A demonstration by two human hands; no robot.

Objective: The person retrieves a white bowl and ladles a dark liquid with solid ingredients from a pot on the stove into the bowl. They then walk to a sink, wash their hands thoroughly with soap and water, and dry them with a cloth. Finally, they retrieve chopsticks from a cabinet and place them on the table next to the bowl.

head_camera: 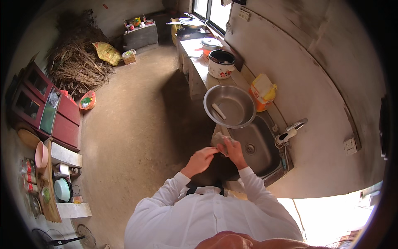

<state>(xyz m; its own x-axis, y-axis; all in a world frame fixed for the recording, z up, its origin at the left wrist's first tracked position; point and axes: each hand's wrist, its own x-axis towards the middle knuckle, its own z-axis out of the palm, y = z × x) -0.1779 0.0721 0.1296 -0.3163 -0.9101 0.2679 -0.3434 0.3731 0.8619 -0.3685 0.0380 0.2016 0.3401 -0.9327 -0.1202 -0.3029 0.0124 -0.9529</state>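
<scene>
In the head view my right hand grips a thin, pale plastic bag over the front edge of the sink. My left hand is beside it, its fingertips pinching at the bag's near side. What the bag holds is hard to make out. Just beyond my hands a wide stainless steel basin rests partly over the far end of the steel sink. One pale, stick-shaped piece lies inside the basin.
An orange and yellow bag stands against the wall beside the basin. Farther along the counter are a floral pot, a lidded pot and a pan. A tap is at the sink's right. A red cabinet stands far left.
</scene>
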